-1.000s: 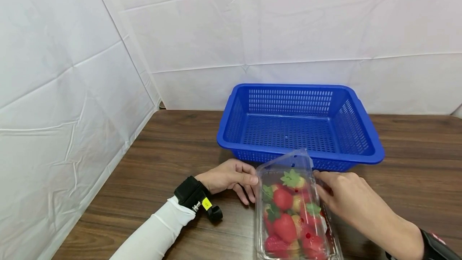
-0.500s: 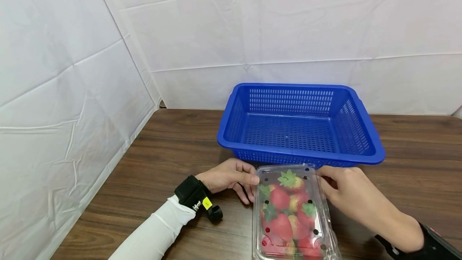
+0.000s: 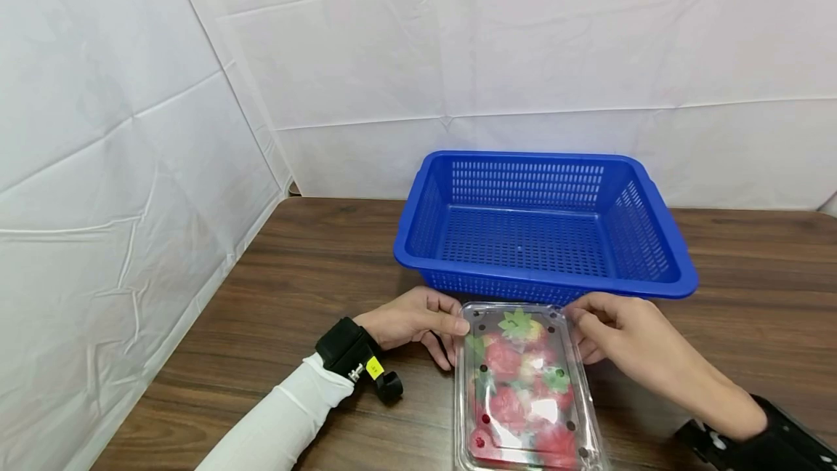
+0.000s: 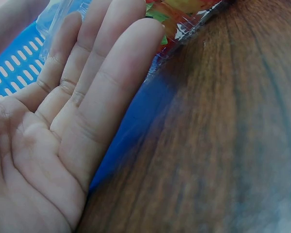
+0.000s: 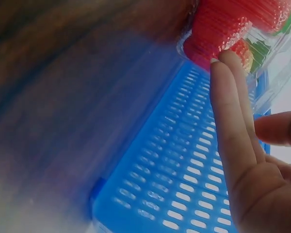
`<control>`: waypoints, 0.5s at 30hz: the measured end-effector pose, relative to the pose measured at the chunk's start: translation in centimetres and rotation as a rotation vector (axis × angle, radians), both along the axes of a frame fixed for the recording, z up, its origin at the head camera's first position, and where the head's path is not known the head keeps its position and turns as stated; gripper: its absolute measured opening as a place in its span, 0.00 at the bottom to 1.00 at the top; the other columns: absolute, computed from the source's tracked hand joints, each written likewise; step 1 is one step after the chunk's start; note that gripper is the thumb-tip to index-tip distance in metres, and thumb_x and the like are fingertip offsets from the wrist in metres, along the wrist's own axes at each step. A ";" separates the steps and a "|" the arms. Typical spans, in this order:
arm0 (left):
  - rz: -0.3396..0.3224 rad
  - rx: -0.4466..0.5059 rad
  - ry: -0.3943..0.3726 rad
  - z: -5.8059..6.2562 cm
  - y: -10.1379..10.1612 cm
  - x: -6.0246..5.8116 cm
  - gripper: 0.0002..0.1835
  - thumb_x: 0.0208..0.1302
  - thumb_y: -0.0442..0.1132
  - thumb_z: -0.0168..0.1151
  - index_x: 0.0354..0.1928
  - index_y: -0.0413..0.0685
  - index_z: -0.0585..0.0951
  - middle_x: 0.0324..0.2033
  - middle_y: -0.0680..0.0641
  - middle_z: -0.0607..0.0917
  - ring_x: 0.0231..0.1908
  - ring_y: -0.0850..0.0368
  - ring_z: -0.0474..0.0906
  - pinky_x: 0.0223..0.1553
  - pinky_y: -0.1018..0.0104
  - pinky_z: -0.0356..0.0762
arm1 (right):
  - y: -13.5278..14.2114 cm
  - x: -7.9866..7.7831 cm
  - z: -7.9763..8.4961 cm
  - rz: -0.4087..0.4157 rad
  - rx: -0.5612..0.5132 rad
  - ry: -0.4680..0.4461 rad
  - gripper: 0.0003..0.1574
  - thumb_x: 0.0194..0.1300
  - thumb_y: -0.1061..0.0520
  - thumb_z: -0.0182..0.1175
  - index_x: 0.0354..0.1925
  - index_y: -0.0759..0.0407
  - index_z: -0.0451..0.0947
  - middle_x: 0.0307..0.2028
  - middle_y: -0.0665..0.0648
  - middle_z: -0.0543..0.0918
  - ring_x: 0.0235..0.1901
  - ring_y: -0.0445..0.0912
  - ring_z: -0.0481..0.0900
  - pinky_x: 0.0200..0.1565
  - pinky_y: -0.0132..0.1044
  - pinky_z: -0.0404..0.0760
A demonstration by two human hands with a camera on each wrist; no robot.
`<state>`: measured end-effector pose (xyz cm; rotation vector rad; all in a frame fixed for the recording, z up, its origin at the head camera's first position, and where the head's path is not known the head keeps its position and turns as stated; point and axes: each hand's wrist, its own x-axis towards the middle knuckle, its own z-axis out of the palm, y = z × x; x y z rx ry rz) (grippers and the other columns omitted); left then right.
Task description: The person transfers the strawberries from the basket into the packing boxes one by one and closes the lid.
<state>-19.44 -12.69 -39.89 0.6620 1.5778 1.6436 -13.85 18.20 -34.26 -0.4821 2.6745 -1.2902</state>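
Note:
A clear plastic clamshell box (image 3: 516,449) lies on the table with its lid down. Red strawberries (image 3: 505,407) with green leaves show through the vented lid. At the far left corner of the box is my left hand (image 3: 418,322), its thumb tip by the rim. The left wrist view has those fingers (image 4: 119,73) extended toward the box side. My right hand (image 3: 621,329) is at the far right corner. In the right wrist view, its straight fingers (image 5: 228,107) reach the box side, with the thumb (image 5: 281,128) apart from them.
A blue plastic basket (image 3: 546,278) with slotted walls stands just behind the box. White sheeting (image 3: 366,71) hangs at the back and left of the brown wooden table (image 3: 314,253).
The raised lid of the clamshell box has come down flat over the strawberries. My right hand has shifted slightly left and away along the far right corner; my left hand has stayed put.

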 end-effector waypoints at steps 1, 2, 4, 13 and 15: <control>0.000 0.000 0.000 0.0 0.0 0.0 0.08 0.66 0.38 0.59 0.34 0.38 0.77 0.26 0.43 0.85 0.27 0.50 0.82 0.33 0.52 0.86 | 0.0 0.0 0.0 -0.002 -0.014 -0.018 0.16 0.74 0.54 0.51 0.45 0.66 0.79 0.26 0.54 0.84 0.24 0.43 0.83 0.28 0.35 0.86; 0.001 0.001 0.000 0.0 0.0 0.0 0.08 0.66 0.38 0.59 0.33 0.39 0.77 0.26 0.43 0.85 0.27 0.50 0.82 0.33 0.52 0.86 | 0.0 0.0 0.0 -0.003 -0.025 -0.032 0.17 0.74 0.52 0.52 0.44 0.66 0.78 0.26 0.55 0.84 0.24 0.43 0.83 0.28 0.35 0.86; 0.001 0.000 0.000 0.0 0.0 0.0 0.08 0.66 0.38 0.60 0.33 0.39 0.77 0.25 0.43 0.85 0.27 0.51 0.82 0.32 0.52 0.86 | -0.1 -0.1 -0.1 -0.011 -0.043 -0.055 0.19 0.73 0.49 0.53 0.43 0.65 0.78 0.25 0.56 0.83 0.24 0.45 0.83 0.28 0.36 0.86; -0.004 -0.009 0.014 0.1 0.0 0.1 0.09 0.65 0.39 0.60 0.31 0.40 0.77 0.24 0.44 0.84 0.26 0.52 0.82 0.33 0.51 0.86 | 0.0 -0.4 -0.5 -0.024 -0.084 -0.125 0.21 0.70 0.49 0.58 0.40 0.68 0.77 0.23 0.58 0.83 0.24 0.48 0.84 0.27 0.40 0.87; -0.005 -0.013 0.016 0.1 0.0 0.0 0.09 0.65 0.39 0.60 0.31 0.40 0.77 0.24 0.44 0.84 0.26 0.51 0.82 0.33 0.51 0.86 | 0.0 -0.5 -0.5 -0.022 -0.085 -0.127 0.20 0.70 0.50 0.58 0.40 0.68 0.77 0.23 0.58 0.83 0.23 0.48 0.84 0.26 0.40 0.87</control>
